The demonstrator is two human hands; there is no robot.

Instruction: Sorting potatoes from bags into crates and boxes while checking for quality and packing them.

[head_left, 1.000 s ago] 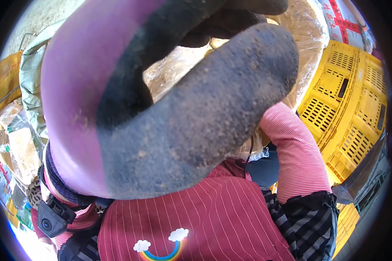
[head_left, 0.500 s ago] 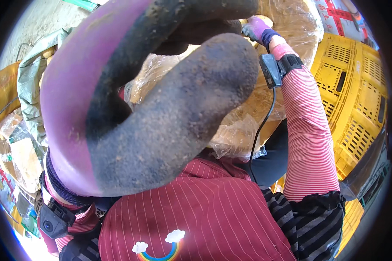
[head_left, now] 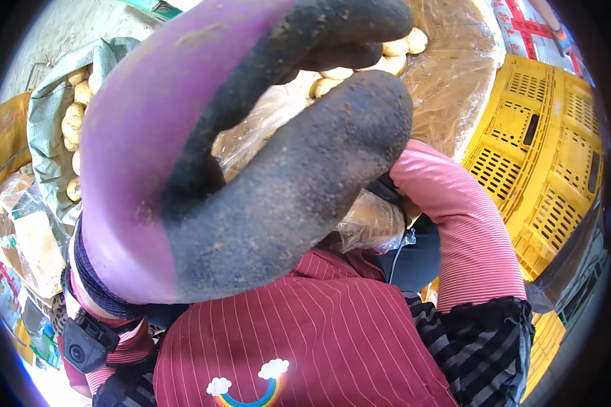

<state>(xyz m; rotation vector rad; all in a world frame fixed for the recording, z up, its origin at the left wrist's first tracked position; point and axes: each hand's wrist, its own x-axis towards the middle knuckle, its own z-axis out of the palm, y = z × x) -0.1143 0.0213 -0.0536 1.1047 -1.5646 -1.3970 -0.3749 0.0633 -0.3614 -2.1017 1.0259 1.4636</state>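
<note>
My left hand (head_left: 183, 156), in a purple glove with dirty black-coated fingers and palm, is raised close in front and fills much of the view. Its thumb and fingers are apart, with nothing between them that I can see. Behind it, several pale yellow potatoes (head_left: 395, 51) lie in a large round container lined with clear plastic (head_left: 448, 74). My right arm (head_left: 465, 203), in a pink striped sleeve, bends inward toward the container's near side. The right hand itself is hidden behind the left glove's thumb.
A greenish woven sack (head_left: 44, 146) of potatoes stands at the left. Yellow perforated plastic crates (head_left: 543, 156) are at the right. Crumpled clear plastic (head_left: 373, 220) hangs by my lap. Beyond the crates, another person's arm (head_left: 550, 17) shows at the upper right.
My right hand has drawn back from the potatoes toward me, out of sight behind the left glove. The left hand has shifted slightly right, and more potatoes show in the sack and container.
</note>
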